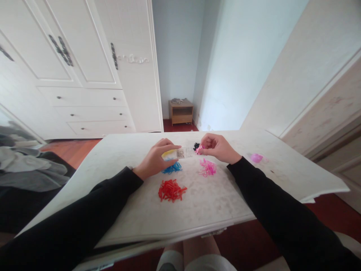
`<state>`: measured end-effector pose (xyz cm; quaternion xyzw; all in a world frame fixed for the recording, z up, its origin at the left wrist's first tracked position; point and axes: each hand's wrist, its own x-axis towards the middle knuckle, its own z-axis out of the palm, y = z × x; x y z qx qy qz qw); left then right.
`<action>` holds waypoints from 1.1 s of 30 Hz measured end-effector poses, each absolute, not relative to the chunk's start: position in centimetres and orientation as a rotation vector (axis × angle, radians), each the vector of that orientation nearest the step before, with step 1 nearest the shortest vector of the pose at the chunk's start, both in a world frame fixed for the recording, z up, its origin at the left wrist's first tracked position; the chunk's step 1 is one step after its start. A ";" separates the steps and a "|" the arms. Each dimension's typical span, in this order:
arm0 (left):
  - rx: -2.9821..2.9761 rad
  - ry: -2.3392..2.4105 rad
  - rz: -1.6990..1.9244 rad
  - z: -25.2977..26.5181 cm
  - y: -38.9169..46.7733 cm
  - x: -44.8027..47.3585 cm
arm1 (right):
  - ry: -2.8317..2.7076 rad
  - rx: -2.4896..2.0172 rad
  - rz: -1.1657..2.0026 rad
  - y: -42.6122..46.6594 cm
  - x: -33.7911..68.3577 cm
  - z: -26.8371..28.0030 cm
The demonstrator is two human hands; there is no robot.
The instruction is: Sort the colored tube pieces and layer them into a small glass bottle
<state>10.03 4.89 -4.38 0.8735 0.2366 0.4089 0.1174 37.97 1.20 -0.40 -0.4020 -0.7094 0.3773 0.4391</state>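
From the head view, four piles lie on the table, each of one colour: the red pile nearest the person, the blue pile close by the left thumb, the pink pile below the right hand, and the black pile at the far side, partly behind the right fingers. The red, blue and pink piles stand apart from one another, so the parting by colour looks well under way, perhaps mostly done.

Between the hands is a clear packet with a printed label. The left hand has its thumb and fingers spread wide at the packet's edges; I cannot tell whether they grip it or only steady it. Something yellow shows in the gap between them, and whether it lies inside the packet or behind it is unclear. The right hand pinches a few pink pieces just beside the packet's near-black end.

What seems left is the handful in the right fingers and perhaps the yellow; how much the packet contains cannot be made out. Farther right, well apart from the piles, lies a pinkish lump, its nature too blurred to tell.
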 end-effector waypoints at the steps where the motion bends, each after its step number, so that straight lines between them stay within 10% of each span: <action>1: 2.558 0.688 1.191 -4.4 4.9 10.0 | -1.749 -0.986 0.922 1.1 37.7 -0.5; 33: 2.560 0.677 1.179 -4.4 4.6 9.9 | -1.782 -0.946 0.713 0.6 36.3 -1.4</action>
